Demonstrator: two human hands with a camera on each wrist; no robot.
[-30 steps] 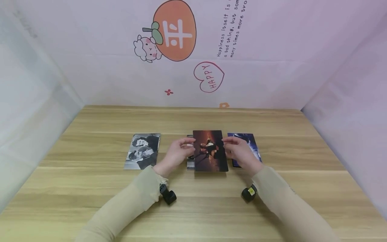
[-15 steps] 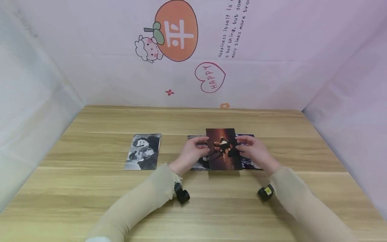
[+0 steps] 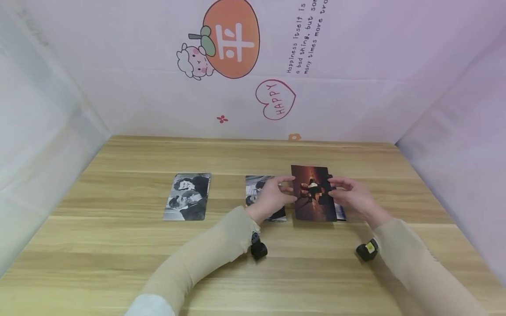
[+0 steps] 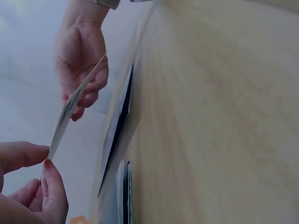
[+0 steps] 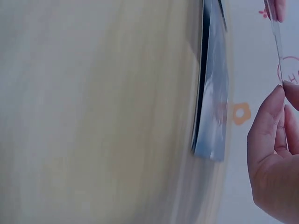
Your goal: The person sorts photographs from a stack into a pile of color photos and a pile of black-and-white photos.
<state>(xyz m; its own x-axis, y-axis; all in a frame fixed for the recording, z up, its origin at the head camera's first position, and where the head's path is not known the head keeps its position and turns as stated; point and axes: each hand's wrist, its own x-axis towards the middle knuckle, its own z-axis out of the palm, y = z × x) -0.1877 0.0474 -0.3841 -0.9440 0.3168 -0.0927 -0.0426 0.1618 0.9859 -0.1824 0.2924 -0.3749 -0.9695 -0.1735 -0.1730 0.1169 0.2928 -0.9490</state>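
Note:
Between both hands hangs a dark reddish-brown photo card [image 3: 314,193] showing figures, raised over the table. My left hand [image 3: 272,197] pinches its left edge with thumb and fingers; my right hand [image 3: 357,197] pinches the right edge. In the left wrist view the card [image 4: 70,107] is seen nearly edge-on, well off the tabletop. Below it, mostly covered in the head view, lies a blue photo card [image 3: 340,212], whose glossy face [image 5: 215,107] shows in the right wrist view. A black-and-white photo card [image 3: 253,186] lies partly under my left forearm and hand.
Another black-and-white photo card [image 3: 187,197], with two faces, lies farther left on the wooden table [image 3: 118,263]. A white printed cloth [image 3: 348,105] stands behind and at both sides. Each wrist wears a small black camera [image 3: 258,250].
Both hands have carried the reddish-brown card to the right, from over the middle black-and-white card to over the blue one. The cards on the table have stayed put.

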